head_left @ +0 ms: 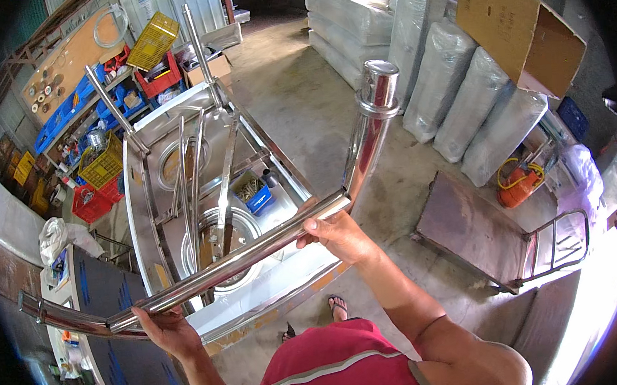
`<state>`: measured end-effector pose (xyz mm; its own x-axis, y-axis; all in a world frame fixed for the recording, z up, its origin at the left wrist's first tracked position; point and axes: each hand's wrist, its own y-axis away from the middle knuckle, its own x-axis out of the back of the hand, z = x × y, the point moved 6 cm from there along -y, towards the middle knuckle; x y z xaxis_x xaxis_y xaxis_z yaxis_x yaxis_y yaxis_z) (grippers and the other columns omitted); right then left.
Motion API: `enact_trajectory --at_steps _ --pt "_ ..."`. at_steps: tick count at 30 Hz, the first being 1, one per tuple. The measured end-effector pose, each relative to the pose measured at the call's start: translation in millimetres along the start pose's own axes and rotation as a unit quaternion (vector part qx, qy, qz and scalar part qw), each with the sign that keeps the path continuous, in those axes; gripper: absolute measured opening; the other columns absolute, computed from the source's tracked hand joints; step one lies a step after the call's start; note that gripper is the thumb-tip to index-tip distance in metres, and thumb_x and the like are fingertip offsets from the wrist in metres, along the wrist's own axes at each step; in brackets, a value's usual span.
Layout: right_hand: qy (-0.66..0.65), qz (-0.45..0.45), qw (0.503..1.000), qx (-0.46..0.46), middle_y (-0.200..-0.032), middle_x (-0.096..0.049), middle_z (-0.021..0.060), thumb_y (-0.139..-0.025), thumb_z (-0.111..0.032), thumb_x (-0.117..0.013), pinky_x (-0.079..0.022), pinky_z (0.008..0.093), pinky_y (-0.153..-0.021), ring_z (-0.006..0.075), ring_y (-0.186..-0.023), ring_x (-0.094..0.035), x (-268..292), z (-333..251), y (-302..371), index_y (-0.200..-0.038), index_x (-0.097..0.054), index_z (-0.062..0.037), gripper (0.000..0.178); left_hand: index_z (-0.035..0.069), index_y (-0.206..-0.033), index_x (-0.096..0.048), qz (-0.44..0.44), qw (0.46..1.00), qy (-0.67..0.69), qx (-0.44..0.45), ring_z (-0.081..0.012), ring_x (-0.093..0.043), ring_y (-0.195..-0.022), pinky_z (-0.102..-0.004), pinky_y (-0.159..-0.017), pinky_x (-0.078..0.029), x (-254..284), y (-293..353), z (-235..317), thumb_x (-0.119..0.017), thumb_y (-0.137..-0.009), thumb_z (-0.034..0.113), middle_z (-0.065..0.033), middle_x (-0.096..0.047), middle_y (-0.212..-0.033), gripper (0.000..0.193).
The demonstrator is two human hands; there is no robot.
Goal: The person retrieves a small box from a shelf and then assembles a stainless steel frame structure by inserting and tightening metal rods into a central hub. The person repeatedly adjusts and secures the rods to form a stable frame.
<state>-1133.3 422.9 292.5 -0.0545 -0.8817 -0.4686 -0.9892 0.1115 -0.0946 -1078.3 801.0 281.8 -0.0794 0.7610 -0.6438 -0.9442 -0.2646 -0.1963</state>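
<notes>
Across my front I hold a shiny metal tube frame [238, 264] made of a long bar with a leg at each end. My left hand [169, 332] grips the bar's left end from below, with the thumb on the near side. My right hand [336, 235] is wrapped round the bar near its right end, and part of its fingers is hidden. The right leg [362, 142] points away and carries a collar near its capped end. The left leg [67, 318] runs out to the left. Below the bar stands a stainless steel worktable frame [289, 167] with two ring openings.
Loose metal bars [193, 179] and a blue bin of small parts [253, 194] lie on the steel frame. Two uprights [199, 46] rise at its far end. To the right are a flat trolley [472, 227], an orange gas cylinder [520, 185] and wrapped packages [440, 83].
</notes>
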Motion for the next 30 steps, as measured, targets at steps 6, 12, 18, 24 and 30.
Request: enact_trajectory --at_steps 6,12,18,24,30 --pt "-0.009 -0.009 1.000 0.011 -0.102 -0.068 0.0109 -0.091 -0.040 -0.072 -0.055 0.0383 -0.079 0.0238 -0.090 -0.067 12 -1 -3 -0.121 -0.056 -0.0013 0.051 0.010 -0.113 -0.061 -0.036 0.999 0.005 0.031 -0.0126 -0.065 -0.076 -0.0260 -0.059 -0.052 -18 2 3 -0.050 -0.104 0.043 -0.0056 -0.070 -0.097 0.036" --pt "0.011 0.046 0.999 0.006 -0.126 -0.061 0.0113 -0.097 -0.038 -0.061 -0.055 0.0489 -0.083 0.0299 -0.103 -0.066 31 15 -2 -0.124 -0.057 -0.0103 0.039 0.006 -0.106 -0.060 0.019 0.980 -0.194 0.047 -0.0200 -0.068 -0.073 -0.0288 -0.063 -0.054 16 21 3 -0.030 -0.103 0.061 -0.0084 -0.070 -0.088 0.063" --pt "-0.053 -0.009 0.994 0.090 -0.132 -0.059 0.0033 -0.099 -0.031 -0.061 -0.063 0.0452 -0.079 0.0285 -0.092 -0.072 30 7 -1 -0.132 -0.057 -0.0193 0.035 0.005 -0.104 -0.057 0.157 0.887 -0.374 -0.219 -0.0139 -0.061 -0.077 -0.0260 -0.069 -0.048 70 32 81 -0.040 -0.107 0.043 -0.0059 -0.062 -0.089 0.042" --pt "-0.058 0.047 0.993 0.089 -0.120 -0.066 0.0069 -0.097 -0.029 -0.064 -0.061 0.0399 -0.075 0.0246 -0.093 -0.071 37 3 0 -0.133 -0.057 -0.0143 0.039 0.003 -0.130 -0.054 -0.026 0.944 -0.293 -0.147 -0.0188 -0.059 -0.111 -0.0349 -0.095 -0.046 82 -66 131 -0.035 -0.103 0.059 -0.0109 -0.062 -0.121 0.065" --pt "-0.042 0.037 0.996 0.070 -0.113 -0.069 0.0084 -0.098 -0.033 -0.063 -0.059 0.0376 -0.073 0.0222 -0.088 -0.071 30 0 1 -0.129 -0.057 -0.0105 0.039 -0.002 -0.136 -0.050 -0.195 0.925 -0.311 -0.103 -0.0219 -0.064 -0.107 -0.0373 -0.094 -0.050 50 -91 137 -0.035 -0.090 0.080 -0.0158 -0.066 -0.118 0.094"
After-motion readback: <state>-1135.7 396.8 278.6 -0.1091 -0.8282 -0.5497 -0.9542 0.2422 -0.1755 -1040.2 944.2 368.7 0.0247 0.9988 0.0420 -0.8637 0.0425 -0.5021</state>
